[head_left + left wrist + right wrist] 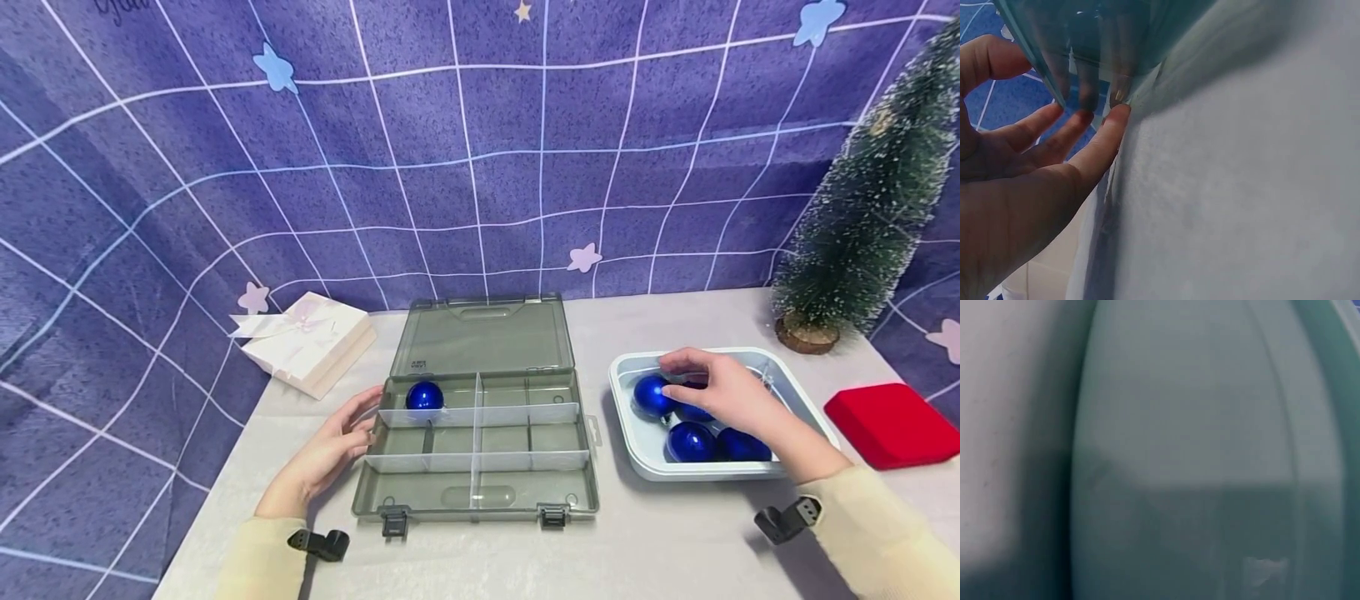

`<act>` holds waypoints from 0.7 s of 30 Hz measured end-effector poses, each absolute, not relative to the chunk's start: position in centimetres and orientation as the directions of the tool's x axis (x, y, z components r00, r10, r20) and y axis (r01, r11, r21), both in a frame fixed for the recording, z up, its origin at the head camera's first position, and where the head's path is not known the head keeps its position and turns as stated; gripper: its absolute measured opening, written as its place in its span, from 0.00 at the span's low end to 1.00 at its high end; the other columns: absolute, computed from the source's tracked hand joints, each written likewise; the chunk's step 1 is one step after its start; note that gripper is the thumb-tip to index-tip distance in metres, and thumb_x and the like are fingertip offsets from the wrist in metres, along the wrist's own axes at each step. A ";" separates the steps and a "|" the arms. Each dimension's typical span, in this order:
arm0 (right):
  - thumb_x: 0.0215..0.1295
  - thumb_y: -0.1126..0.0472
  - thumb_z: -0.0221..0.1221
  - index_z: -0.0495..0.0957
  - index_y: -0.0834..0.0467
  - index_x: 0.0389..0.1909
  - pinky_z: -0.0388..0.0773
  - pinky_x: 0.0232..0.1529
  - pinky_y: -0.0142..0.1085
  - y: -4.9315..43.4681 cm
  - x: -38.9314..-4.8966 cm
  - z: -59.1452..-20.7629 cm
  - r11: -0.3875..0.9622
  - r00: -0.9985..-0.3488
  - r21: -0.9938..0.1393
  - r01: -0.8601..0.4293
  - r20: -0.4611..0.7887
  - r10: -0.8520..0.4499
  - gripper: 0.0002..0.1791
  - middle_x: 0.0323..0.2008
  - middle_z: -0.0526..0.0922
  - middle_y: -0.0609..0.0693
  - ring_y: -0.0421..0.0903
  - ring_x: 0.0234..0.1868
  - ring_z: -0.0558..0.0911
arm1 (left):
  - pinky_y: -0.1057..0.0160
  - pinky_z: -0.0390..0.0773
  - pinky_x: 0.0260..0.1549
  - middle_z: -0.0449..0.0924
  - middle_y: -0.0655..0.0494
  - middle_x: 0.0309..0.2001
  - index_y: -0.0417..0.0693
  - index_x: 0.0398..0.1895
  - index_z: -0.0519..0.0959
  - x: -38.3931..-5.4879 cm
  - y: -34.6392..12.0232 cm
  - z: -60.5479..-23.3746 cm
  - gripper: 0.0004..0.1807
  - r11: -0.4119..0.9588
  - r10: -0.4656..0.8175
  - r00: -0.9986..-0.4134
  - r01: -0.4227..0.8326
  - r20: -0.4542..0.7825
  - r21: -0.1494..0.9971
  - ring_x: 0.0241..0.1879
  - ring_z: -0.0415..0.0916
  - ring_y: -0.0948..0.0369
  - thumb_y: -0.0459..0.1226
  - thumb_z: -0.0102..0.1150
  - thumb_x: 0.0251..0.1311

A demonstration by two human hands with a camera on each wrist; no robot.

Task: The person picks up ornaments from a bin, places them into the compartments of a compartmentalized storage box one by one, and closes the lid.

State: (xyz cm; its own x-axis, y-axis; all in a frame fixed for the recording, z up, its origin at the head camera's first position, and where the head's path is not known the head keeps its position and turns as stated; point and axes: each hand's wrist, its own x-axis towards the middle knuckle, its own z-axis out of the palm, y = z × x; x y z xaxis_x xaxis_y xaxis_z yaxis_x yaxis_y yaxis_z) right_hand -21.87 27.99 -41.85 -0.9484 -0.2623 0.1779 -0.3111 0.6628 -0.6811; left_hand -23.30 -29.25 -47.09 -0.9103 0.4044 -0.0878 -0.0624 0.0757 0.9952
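Note:
A grey translucent compartment box lies with its lid folded back. One shiny blue ball ornament sits in its back left compartment. My left hand rests its fingertips against the box's left wall, fingers loosely extended. To the right, a pale blue tray contains several more blue ball ornaments. Reaching into it, my right hand has thumb and fingers at the leftmost ball; I cannot tell whether they pinch it. The right wrist view shows the tray's outer wall, not the fingers.
A white gift box with a ribbon stands at the back left. Behind the tray on the right is a small frosted tree. Beside the tray lies a red box. A purple grid-patterned cloth hangs behind the table.

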 end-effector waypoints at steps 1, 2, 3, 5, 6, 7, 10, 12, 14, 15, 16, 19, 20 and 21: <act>0.64 0.60 0.69 0.80 0.66 0.56 0.76 0.55 0.53 27.9 -21.9 -41.9 0.673 -0.949 -0.671 -0.309 0.171 -0.266 0.21 0.50 0.86 0.60 0.60 0.53 0.83 | 0.64 0.73 0.55 0.41 0.36 0.80 0.37 0.81 0.45 -23.3 -29.2 -47.1 0.43 0.077 0.403 -0.911 -0.063 -0.089 0.995 0.73 0.51 0.45 0.22 0.49 0.64; 0.64 0.60 0.69 0.81 0.66 0.56 0.75 0.55 0.54 27.9 -21.9 -41.9 0.683 -0.948 -0.661 -0.311 0.168 -0.270 0.22 0.50 0.86 0.60 0.60 0.53 0.83 | 0.64 0.73 0.55 0.41 0.36 0.80 0.37 0.81 0.45 -23.4 -29.2 -47.2 0.43 0.075 0.404 -0.911 -0.063 -0.088 0.995 0.73 0.49 0.43 0.22 0.49 0.64; 0.63 0.60 0.70 0.81 0.66 0.56 0.75 0.55 0.54 27.9 -21.9 -42.0 0.690 -0.947 -0.652 -0.314 0.165 -0.275 0.22 0.49 0.86 0.60 0.60 0.52 0.83 | 0.64 0.73 0.56 0.41 0.36 0.80 0.37 0.81 0.45 -23.4 -29.2 -47.3 0.43 0.074 0.404 -0.910 -0.064 -0.089 0.995 0.73 0.50 0.44 0.22 0.49 0.64; 0.61 0.60 0.71 0.81 0.66 0.55 0.75 0.55 0.55 27.8 -21.8 -42.2 0.701 -0.943 -0.634 -0.327 0.169 -0.287 0.23 0.49 0.86 0.59 0.59 0.52 0.84 | 0.65 0.73 0.56 0.41 0.36 0.80 0.37 0.81 0.45 -23.4 -29.2 -47.3 0.43 0.072 0.407 -0.910 -0.060 -0.085 0.996 0.74 0.49 0.43 0.22 0.49 0.64; 0.60 0.60 0.72 0.81 0.66 0.55 0.76 0.54 0.55 27.7 -21.8 -42.2 0.705 -0.941 -0.625 -0.334 0.174 -0.291 0.23 0.49 0.86 0.59 0.59 0.51 0.84 | 0.65 0.73 0.56 0.41 0.36 0.79 0.37 0.81 0.45 -23.4 -29.3 -47.3 0.43 0.072 0.408 -0.909 -0.059 -0.083 0.996 0.74 0.50 0.44 0.22 0.49 0.64; 0.59 0.60 0.72 0.82 0.65 0.54 0.76 0.54 0.55 27.7 -21.8 -42.3 0.709 -0.938 -0.617 -0.342 0.182 -0.295 0.24 0.48 0.87 0.59 0.59 0.50 0.84 | 0.65 0.73 0.56 0.41 0.35 0.79 0.37 0.81 0.45 -23.4 -29.3 -47.3 0.43 0.071 0.410 -0.909 -0.057 -0.082 0.996 0.74 0.51 0.45 0.22 0.49 0.64; 0.55 0.59 0.75 0.83 0.63 0.53 0.76 0.53 0.55 27.6 -21.9 -42.6 0.722 -0.930 -0.588 -0.366 0.203 -0.307 0.24 0.46 0.88 0.56 0.57 0.48 0.85 | 0.65 0.73 0.56 0.42 0.35 0.79 0.37 0.81 0.45 -23.4 -29.3 -47.3 0.43 0.067 0.411 -0.908 -0.053 -0.076 0.996 0.74 0.48 0.42 0.21 0.49 0.63; 0.53 0.58 0.76 0.83 0.62 0.52 0.77 0.51 0.54 27.6 -22.0 -42.9 0.730 -0.927 -0.572 -0.375 0.207 -0.314 0.25 0.44 0.88 0.54 0.55 0.46 0.85 | 0.66 0.73 0.56 0.41 0.35 0.79 0.37 0.81 0.45 -23.4 -29.4 -47.4 0.43 0.068 0.407 -0.910 -0.053 -0.076 0.996 0.74 0.46 0.40 0.21 0.49 0.63; 0.51 0.56 0.78 0.84 0.61 0.51 0.77 0.49 0.53 27.6 -22.1 -43.1 0.736 -0.924 -0.560 -0.381 0.204 -0.324 0.26 0.43 0.88 0.53 0.54 0.44 0.85 | 0.67 0.72 0.56 0.41 0.35 0.79 0.36 0.81 0.45 -23.3 -29.4 -47.4 0.44 0.065 0.404 -0.912 -0.056 -0.077 0.996 0.75 0.42 0.37 0.21 0.49 0.62; 0.50 0.55 0.78 0.83 0.61 0.51 0.78 0.48 0.52 27.6 -22.1 -43.2 0.738 -0.923 -0.556 -0.383 0.201 -0.328 0.27 0.43 0.88 0.53 0.53 0.44 0.85 | 0.67 0.72 0.56 0.40 0.34 0.79 0.36 0.81 0.45 -23.3 -29.3 -47.4 0.44 0.065 0.401 -0.913 -0.057 -0.079 0.996 0.75 0.41 0.37 0.21 0.49 0.62; 0.50 0.55 0.78 0.83 0.60 0.50 0.79 0.47 0.52 27.6 -22.1 -43.3 0.738 -0.922 -0.555 -0.385 0.197 -0.333 0.27 0.43 0.87 0.53 0.52 0.43 0.85 | 0.67 0.72 0.56 0.40 0.35 0.79 0.36 0.81 0.45 -23.3 -29.3 -47.4 0.44 0.066 0.400 -0.913 -0.059 -0.081 0.996 0.75 0.40 0.37 0.21 0.49 0.62; 0.49 0.54 0.79 0.83 0.61 0.51 0.80 0.46 0.52 27.6 -22.1 -43.3 0.734 -0.919 -0.555 -0.391 0.191 -0.345 0.28 0.45 0.87 0.54 0.52 0.43 0.85 | 0.67 0.72 0.56 0.40 0.35 0.80 0.37 0.81 0.45 -23.3 -29.2 -47.3 0.43 0.066 0.397 -0.914 -0.067 -0.088 0.996 0.75 0.39 0.36 0.22 0.49 0.63; 0.49 0.54 0.79 0.83 0.61 0.51 0.80 0.46 0.52 27.6 -22.0 -43.2 0.732 -0.918 -0.557 -0.392 0.191 -0.347 0.28 0.46 0.87 0.55 0.52 0.43 0.85 | 0.67 0.72 0.55 0.40 0.35 0.80 0.37 0.81 0.45 -23.2 -29.2 -47.2 0.43 0.066 0.396 -0.914 -0.070 -0.091 0.995 0.75 0.40 0.36 0.22 0.49 0.63; 0.50 0.54 0.78 0.82 0.61 0.51 0.80 0.46 0.52 27.7 -22.0 -43.2 0.731 -0.918 -0.559 -0.392 0.191 -0.347 0.28 0.46 0.87 0.55 0.53 0.43 0.85 | 0.67 0.72 0.55 0.40 0.35 0.80 0.37 0.81 0.45 -23.3 -29.1 -47.2 0.43 0.068 0.394 -0.914 -0.072 -0.093 0.995 0.75 0.40 0.36 0.23 0.49 0.64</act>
State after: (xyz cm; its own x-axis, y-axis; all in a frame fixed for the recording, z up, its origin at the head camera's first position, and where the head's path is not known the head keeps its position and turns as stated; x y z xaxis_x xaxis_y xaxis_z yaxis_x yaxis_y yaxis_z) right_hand -21.98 27.66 -43.17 -0.9182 -0.3469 0.1914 -0.3925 0.7306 -0.5587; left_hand -23.25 -29.12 -47.21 -0.9145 0.3937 -0.0934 -0.0725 0.0678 0.9951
